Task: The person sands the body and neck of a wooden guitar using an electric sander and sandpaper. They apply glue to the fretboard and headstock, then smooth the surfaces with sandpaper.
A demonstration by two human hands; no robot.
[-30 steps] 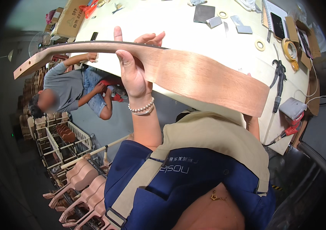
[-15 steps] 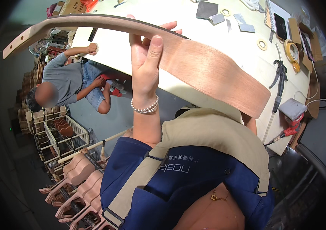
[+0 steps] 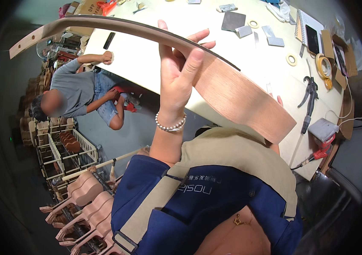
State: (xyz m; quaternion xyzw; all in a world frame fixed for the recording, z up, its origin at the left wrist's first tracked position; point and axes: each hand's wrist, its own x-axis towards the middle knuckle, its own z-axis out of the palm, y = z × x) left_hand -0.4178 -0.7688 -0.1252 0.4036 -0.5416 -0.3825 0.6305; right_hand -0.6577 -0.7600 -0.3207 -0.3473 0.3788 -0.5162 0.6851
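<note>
An unfinished wooden ukulele (image 3: 242, 100) is held up in front of me, its bare side toward me. Its neck stretches to the upper left, with a dark fretboard along the far edge and holes in the headstock. My left hand (image 3: 180, 70) wraps the neck where it meets the body, thumb on the near side and fingers coming out beyond the fretboard. Most of my right hand (image 3: 280, 100) is hidden behind the body's wide end. Only a fingertip shows past the far edge, and a bit of wrist below.
On the pale worktable (image 3: 249, 57) lie tape rolls (image 3: 291, 60), grey sanding pads (image 3: 275, 41), an air blow gun (image 3: 309, 91), a phone (image 3: 312, 34) and a notebook. A seated person (image 3: 76, 91) is at the left. Racks of instrument bodies (image 3: 98, 208) stand at lower left.
The ukulele has turned a little, showing more of the fretboard's end over the body. My left hand sits farther right in view, still on the neck. A right fingertip now shows past the far edge.
</note>
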